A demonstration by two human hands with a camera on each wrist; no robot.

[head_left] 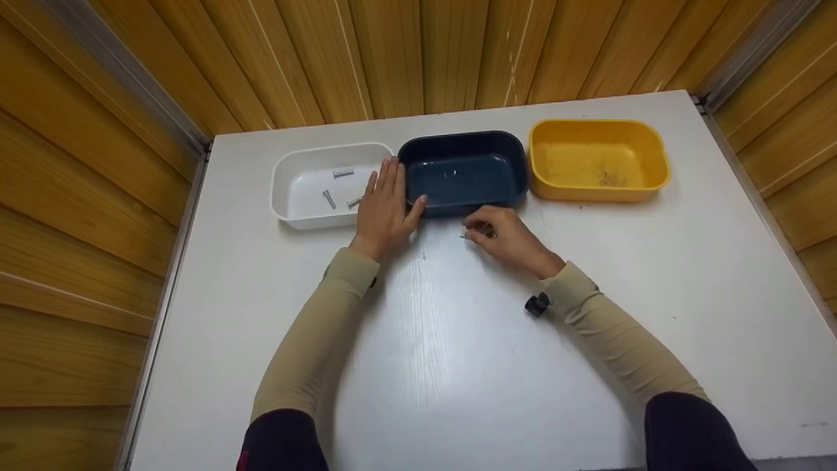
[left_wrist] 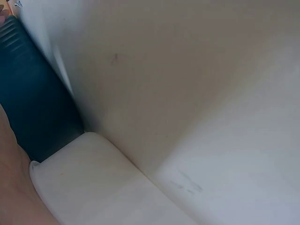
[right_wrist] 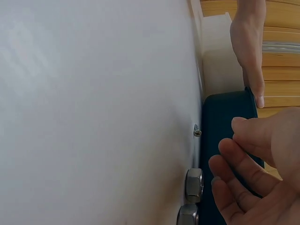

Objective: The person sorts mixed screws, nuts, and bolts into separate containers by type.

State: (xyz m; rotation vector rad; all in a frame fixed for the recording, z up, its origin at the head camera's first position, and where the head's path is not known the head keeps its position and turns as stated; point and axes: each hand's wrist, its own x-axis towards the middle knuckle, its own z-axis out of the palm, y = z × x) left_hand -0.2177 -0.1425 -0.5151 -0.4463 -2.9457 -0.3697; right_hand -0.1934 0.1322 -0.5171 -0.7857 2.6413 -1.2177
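Note:
My left hand [head_left: 384, 216] lies with straight fingers across the adjoining rims of the white bin [head_left: 307, 224] and the dark blue bin [head_left: 461, 208], thumb on the blue side. In front of the blue bin, my right hand [head_left: 507, 239] hovers low, fingers loosely bent, with nothing visible between thumb and fingertips in the right wrist view. Beside those fingers, two large metal hex nuts [right_wrist: 194, 185] stand on the white table. A small cross-head screw [right_wrist: 197, 131] lies just past them, near the blue bin's wall. From the head, the right hand partly hides the nuts.
Inside the white bin are metal bolts [head_left: 343, 173], one partly behind the left hand. A yellow bin [head_left: 598, 193] stands right of the blue one, with a cluster of tiny pieces [head_left: 611, 178] on its floor. Wood-plank walls [head_left: 451, 59] border the white table [head_left: 418, 366].

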